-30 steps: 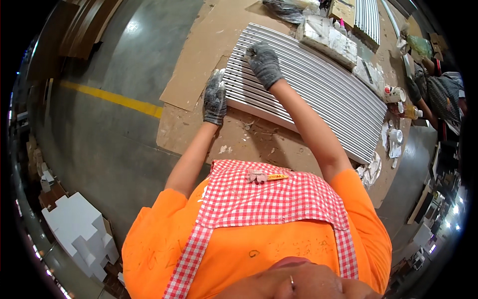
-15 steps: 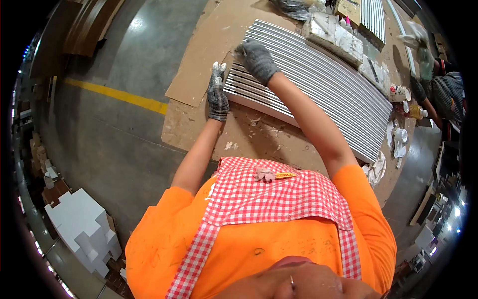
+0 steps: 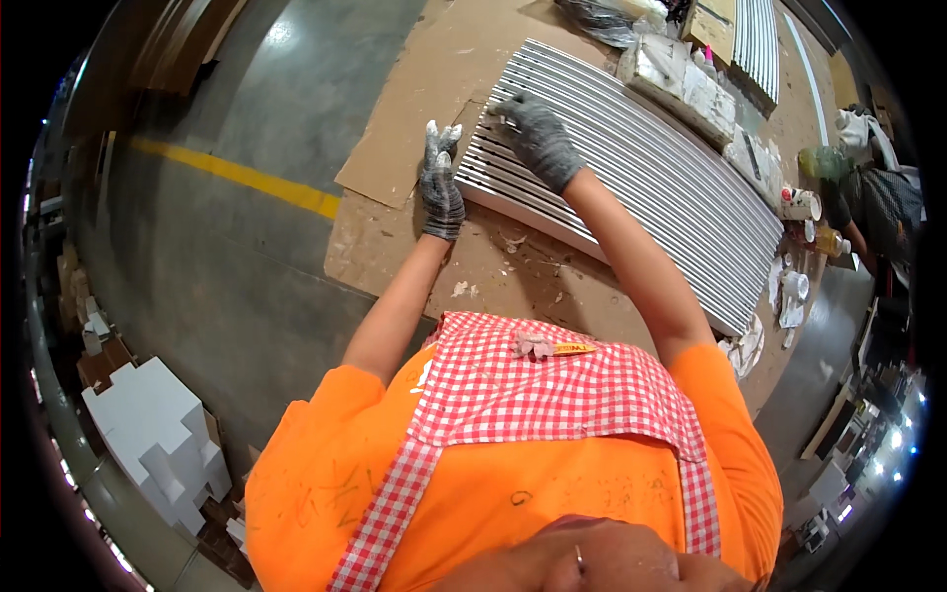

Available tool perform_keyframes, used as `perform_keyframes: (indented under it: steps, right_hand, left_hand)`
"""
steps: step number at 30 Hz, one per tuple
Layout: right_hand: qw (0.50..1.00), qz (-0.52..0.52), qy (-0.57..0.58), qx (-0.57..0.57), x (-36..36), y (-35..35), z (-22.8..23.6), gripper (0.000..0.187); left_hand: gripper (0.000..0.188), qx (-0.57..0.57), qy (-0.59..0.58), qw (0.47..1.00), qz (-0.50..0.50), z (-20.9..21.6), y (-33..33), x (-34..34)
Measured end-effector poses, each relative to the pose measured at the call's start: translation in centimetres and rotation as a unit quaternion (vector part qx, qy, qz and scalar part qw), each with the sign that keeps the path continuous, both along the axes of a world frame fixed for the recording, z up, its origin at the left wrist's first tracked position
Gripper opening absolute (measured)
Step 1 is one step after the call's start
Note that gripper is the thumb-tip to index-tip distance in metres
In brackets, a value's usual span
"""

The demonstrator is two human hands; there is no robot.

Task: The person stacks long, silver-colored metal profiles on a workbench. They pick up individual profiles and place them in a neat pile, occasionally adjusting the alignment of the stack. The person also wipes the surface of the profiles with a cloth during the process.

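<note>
Long white slats lie side by side in a block on the worktable, with dark gaps between their left ends. My right hand, in a grey glove, is over the slats near that left end. Its fingers are bent together; whatever they may pinch is too small to make out. Beside the block's near left corner is my left hand, in a grey glove with white-smeared fingertips. Its fingers stretch out and stand apart, holding nothing visible. Whether it touches the slat ends, I cannot tell.
Behind the slats lie white-smeared blocks and a dark plastic bag. Tubs and a yellowish bottle stand at the right end. Another person's arm is beyond them. A cardboard sheet covers the table's left part.
The whole view has shifted a little. My right hand has moved slightly inward along the slats, toward the near side. The fingers of my left hand have spread further apart.
</note>
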State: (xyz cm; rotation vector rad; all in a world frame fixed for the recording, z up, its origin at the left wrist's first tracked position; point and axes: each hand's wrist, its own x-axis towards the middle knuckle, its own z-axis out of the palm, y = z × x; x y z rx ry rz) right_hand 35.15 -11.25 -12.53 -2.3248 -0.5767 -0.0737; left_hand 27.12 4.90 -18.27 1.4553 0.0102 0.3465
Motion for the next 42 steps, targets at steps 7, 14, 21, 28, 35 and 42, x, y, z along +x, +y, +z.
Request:
perform_keyframes:
  steps: [7, 14, 21, 28, 35, 42]
  right_hand:
    - [0.997, 0.07, -0.04, -0.018, 0.2, 1.8, 1.6, 0.022]
    - [0.999, -0.017, 0.017, 0.025, -1.8, -1.4, -0.7, 0.017]
    - [0.992, 0.078, -0.095, -0.014, -4.6, 2.5, 1.8, 0.033]
    - [0.998, 0.005, 0.035, -0.06, -8.4, -3.6, 0.9, 0.016]
    - [0.992, -0.097, 0.007, 0.078, -11.3, -5.0, 2.0, 0.012]
    - [0.993, -0.116, -0.013, -0.017, -14.0, -8.3, 0.0, 0.007]
  left_hand:
    - [0.064, -0.019, 0.021, 0.999, -0.015, -1.0, 0.1, -0.1]
    - [0.064, 0.033, 0.013, 0.999, -0.02, -0.2, 0.2, -0.1]
    - [0.057, 0.258, -0.01, 0.966, 0.011, 0.9, -0.1, -0.7]
    - [0.045, 0.164, -0.015, 0.986, -0.034, 0.7, -0.3, -0.4]
    - [0.041, 0.305, -0.026, 0.952, -0.023, -0.9, 0.3, -0.2]
    - [0.04, 0.268, 0.023, 0.962, -0.051, -0.8, -0.1, 0.2]
